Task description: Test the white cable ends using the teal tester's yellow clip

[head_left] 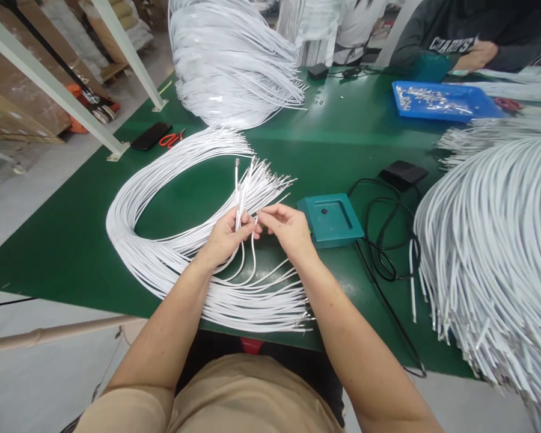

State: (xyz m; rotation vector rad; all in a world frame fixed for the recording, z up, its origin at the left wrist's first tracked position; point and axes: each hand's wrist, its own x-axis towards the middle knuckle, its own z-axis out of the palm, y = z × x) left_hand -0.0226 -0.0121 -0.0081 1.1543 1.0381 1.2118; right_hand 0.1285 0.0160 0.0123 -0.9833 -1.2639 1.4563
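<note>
The left hand (229,236), fingers curled nearly closed, grips a few upright white cables (238,207) with metal-tipped ends over the green tabletop (85,240), while the right hand (289,228), its thumb and index finger pinched together, holds the end of one white cable (253,255) just beside them. A curved bundle of white cables (128,222) lies on the tabletop behind and under the hands, open toward the right. The teal device (333,218) sits just beside the right hand, with orange-handled scissors (170,140) and a black phone (151,136) near the table's far left edge.
</note>
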